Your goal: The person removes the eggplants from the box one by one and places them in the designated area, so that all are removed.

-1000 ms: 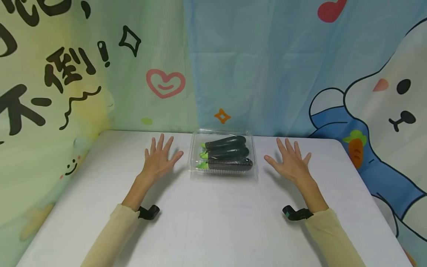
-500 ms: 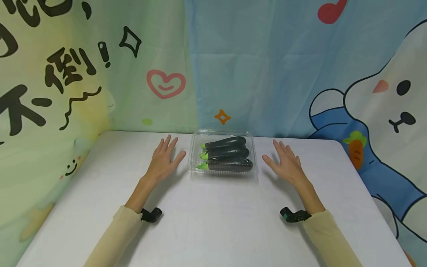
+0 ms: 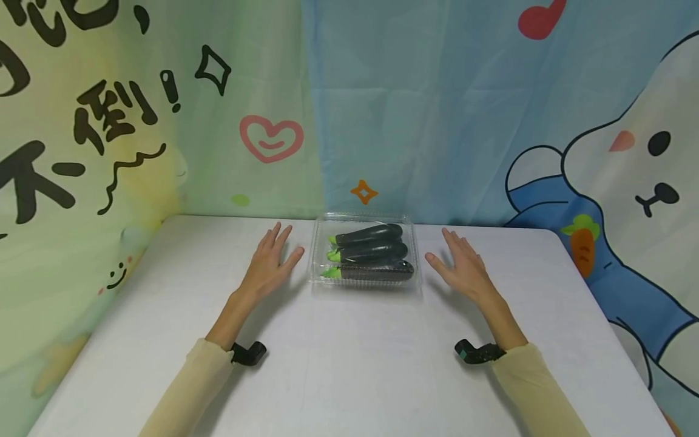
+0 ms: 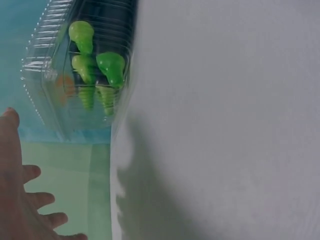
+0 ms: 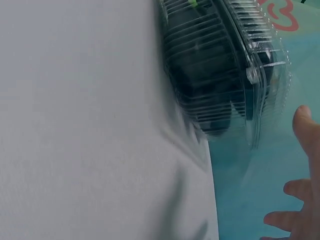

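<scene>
A clear plastic clamshell box sits at the back middle of the table, its lid down. Inside lie three dark eggplants side by side, their green stem ends pointing left. To the left of the box is my left hand, fingers straight and thumb spread toward it, a gap between. My right hand mirrors it on the other side, thumb out, nearer to the box than the left. Both hands are bare and hold nothing. In the left wrist view the green stems show through the ribbed wall.
The white table ends at a printed cloth backdrop right behind the box. A black wrist camera is strapped at the left sleeve, another wrist camera at the right one.
Both hands have come closer to the box, the right one moving left and the left one slightly right. Their spread fingers have drawn together. The box has not moved.
</scene>
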{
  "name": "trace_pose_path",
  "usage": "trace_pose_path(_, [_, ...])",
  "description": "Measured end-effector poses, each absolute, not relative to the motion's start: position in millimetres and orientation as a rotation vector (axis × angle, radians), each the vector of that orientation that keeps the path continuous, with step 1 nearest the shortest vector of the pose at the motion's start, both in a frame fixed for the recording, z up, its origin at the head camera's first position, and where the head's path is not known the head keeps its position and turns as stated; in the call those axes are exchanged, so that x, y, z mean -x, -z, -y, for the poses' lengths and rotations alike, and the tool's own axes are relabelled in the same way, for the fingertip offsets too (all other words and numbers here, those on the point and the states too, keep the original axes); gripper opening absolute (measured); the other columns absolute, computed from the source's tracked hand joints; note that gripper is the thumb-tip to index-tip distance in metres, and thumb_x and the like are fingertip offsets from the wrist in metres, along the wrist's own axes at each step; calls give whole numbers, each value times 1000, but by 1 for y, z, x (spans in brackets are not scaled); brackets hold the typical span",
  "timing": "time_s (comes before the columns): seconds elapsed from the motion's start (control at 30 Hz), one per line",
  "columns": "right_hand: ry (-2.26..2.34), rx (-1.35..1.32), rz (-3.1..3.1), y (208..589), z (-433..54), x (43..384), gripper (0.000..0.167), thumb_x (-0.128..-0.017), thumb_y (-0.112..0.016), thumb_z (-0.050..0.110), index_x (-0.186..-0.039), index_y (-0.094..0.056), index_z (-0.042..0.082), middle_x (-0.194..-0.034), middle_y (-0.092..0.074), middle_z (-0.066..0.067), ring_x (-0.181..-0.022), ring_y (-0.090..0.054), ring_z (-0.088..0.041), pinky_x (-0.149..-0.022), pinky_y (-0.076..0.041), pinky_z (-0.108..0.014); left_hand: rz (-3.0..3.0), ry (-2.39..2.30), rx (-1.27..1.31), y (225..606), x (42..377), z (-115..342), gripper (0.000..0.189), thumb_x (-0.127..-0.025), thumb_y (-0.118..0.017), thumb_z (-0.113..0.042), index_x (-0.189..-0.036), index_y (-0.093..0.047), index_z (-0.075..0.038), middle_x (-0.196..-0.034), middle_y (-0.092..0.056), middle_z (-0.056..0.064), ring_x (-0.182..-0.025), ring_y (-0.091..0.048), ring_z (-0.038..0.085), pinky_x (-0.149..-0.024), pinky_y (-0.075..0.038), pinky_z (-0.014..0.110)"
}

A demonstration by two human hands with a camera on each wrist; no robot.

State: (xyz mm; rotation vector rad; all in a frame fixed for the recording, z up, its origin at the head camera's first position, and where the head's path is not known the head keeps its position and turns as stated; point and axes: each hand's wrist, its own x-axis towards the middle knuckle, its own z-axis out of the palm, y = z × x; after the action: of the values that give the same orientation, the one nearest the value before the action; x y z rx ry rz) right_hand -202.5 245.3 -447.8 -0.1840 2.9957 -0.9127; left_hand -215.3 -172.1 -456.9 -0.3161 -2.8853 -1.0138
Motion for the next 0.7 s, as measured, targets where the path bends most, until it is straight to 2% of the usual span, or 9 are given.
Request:
trace_pose_path(0.13, [1214,170,-2856,452,-242,202,83,-99,-44,49,-157,-2,7,-161,-14,-23,-147,-15,-46,-115,-18,-65,2810,1198,354,460,215,168,69,-99,-39,-57,-155,-25,-20,-163,-18,9,-150,-17,34,-116,-22,61])
trace_pose_path(0.27, [1517,141,-2661,455,-238,199,80,-101,-38,47,-157,6,11,-162,-13,-22,-149,-15,-41,-117,-20,-62,2736,1337,400,462,214,162,65,-100,-39,-52,-154,-26,-18,-161,-23,10,-150,-19,29,-119,-22,54])
trace_pose_path(0.5, [1668,170,-2547,453,-229,195,76,-101,-37,47,-157,4,17,-163,-12,-17,-151,-15,-36,-118,-20,-60,2659,1449,403,465,214,158,61,-102,-39,-46,-153,-28,-15,-160,-27,9,-148,-25,26,-113,-36,50])
trace_pose_path(0.7, [1744,180,-2512,454,-221,196,75,-102,-37,45,-157,3,14,-163,-12,-17,-150,-16,-36,-117,-22,-61,2628,1528,391,465,213,157,60,-103,-37,-45,-153,-26,-16,-159,-27,10,-145,-30,32,-112,-36,51])
